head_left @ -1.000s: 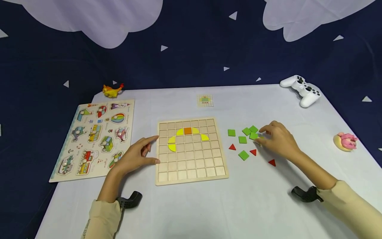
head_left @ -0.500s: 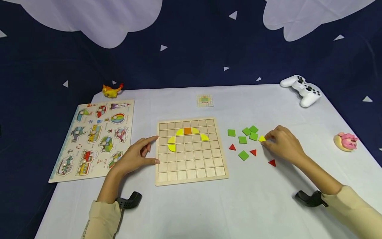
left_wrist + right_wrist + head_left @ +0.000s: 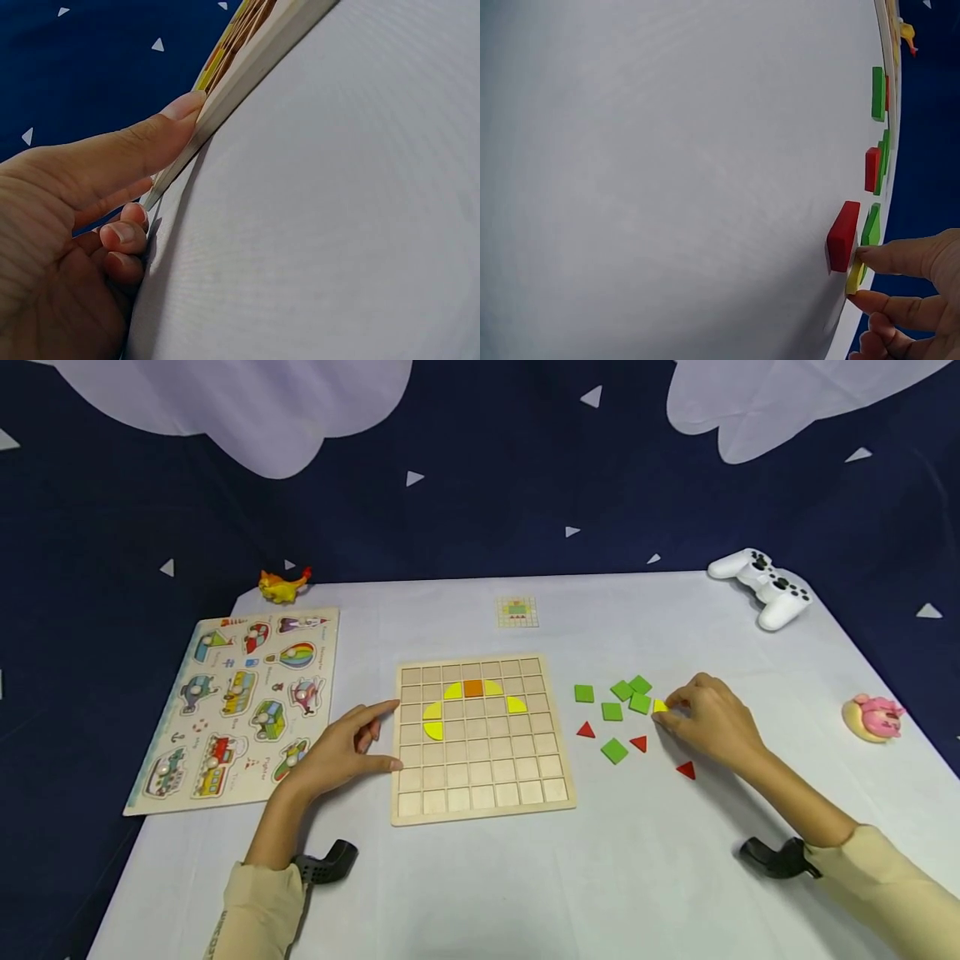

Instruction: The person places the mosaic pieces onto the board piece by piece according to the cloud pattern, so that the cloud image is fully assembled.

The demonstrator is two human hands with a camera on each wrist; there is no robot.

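The wooden grid board [image 3: 480, 793] lies mid-table, with yellow quarter-round tiles [image 3: 432, 731] and one orange square tile [image 3: 473, 688] in its upper cells. My left hand [image 3: 341, 756] is at its left side, index fingertip and thumb tip touching the edge, other fingers bent in. In the left wrist view the thumb [image 3: 142, 146] rests along that edge. Right of the board, my right hand [image 3: 708, 718] pinches a yellow tile [image 3: 854, 276] between thumb and index finger. Its outline is partly hidden by the fingertips. Green square tiles [image 3: 615, 751] and red triangle tiles [image 3: 586, 730] lie close by.
A peg puzzle [image 3: 247, 710] lies left of the board, and a small pattern card [image 3: 517, 611] behind it. Around the edges stand a yellow toy figure [image 3: 282, 587], a white game controller [image 3: 761, 587] and a pink toy [image 3: 874, 718].
My right hand has drawn slightly right, away from the green tiles, and the yellow tile now shows at its fingertips. The left hand stays at the board's edge.
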